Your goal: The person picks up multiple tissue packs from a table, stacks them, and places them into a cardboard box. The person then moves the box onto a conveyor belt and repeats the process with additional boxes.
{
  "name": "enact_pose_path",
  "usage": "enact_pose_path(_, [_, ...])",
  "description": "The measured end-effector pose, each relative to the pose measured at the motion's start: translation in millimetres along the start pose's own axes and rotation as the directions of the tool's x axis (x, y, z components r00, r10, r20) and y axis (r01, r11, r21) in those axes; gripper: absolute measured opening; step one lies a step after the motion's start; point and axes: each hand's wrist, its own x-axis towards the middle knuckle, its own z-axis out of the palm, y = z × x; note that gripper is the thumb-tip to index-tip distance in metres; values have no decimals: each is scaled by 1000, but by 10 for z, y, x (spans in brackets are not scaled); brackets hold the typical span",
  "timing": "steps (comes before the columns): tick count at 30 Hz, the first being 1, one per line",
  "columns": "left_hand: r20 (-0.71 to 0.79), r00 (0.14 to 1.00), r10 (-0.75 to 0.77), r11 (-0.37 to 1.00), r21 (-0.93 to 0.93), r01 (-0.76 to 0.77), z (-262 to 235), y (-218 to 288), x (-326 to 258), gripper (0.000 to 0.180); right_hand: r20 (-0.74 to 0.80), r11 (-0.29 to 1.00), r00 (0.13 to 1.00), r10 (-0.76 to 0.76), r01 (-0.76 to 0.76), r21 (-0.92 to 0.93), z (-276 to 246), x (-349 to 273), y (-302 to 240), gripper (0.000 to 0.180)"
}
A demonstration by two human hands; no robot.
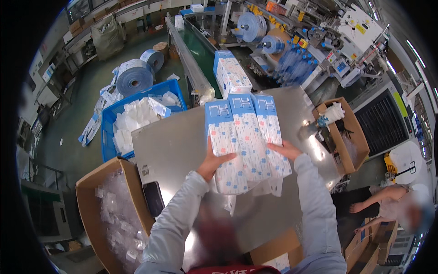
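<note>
While three long tissue packs [248, 137] lie side by side over the middle of the steel worktop [173, 150], both hands clasp them at their near ends. The left hand [214, 162] grips the outer edge of the leftmost pack, its thumb laid across the printed wrap, fingers curled out of sight beneath. The right hand [285, 150] presses flat against the side of the rightmost pack, fingers spread along it, so the three are squeezed together between the two palms. Whether the packs rest on the worktop or are lifted just off it cannot be told.

Another pack of the same kind [232, 75] lies beyond them on the conveyor [200, 50] that meets the worktop's far edge. A dark phone [153, 198] lies near the worktop's left edge. Just left of that edge stands an open cardboard box [98, 182] of clear wrappers, and further off a blue crate [109, 118]. At the right edge sits a smaller cardboard box [358, 137]. A seated person [401, 201] is at the far right.
</note>
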Motion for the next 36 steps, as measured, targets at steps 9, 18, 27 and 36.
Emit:
enact_pose_path(9, [-79, 904, -420, 848, 321, 422, -260, -449, -2519, 78, 22, 938, 991, 131, -131, 321, 1697, -2418, 1273, 54])
enact_pose_path(18, [-30, 926, -376, 821, 454, 347, -187, -280, -1876, 68, 6, 965, 986, 168, -166, 206, 1287, -1949, 1126, 69])
enact_pose_path(27, [52, 849, -526, 784, 417, 460, -280, -199, -1784, 69, -73, 907, 996, 54, -18, 422, 1425, -1951, 1443, 70])
enact_pose_path(36, [562, 800, -210, 855, 503, -129, 301, -337, -2239, 89, -531, 814, 847, 23, 292, 502, 1863, -3888, 1808, 70])
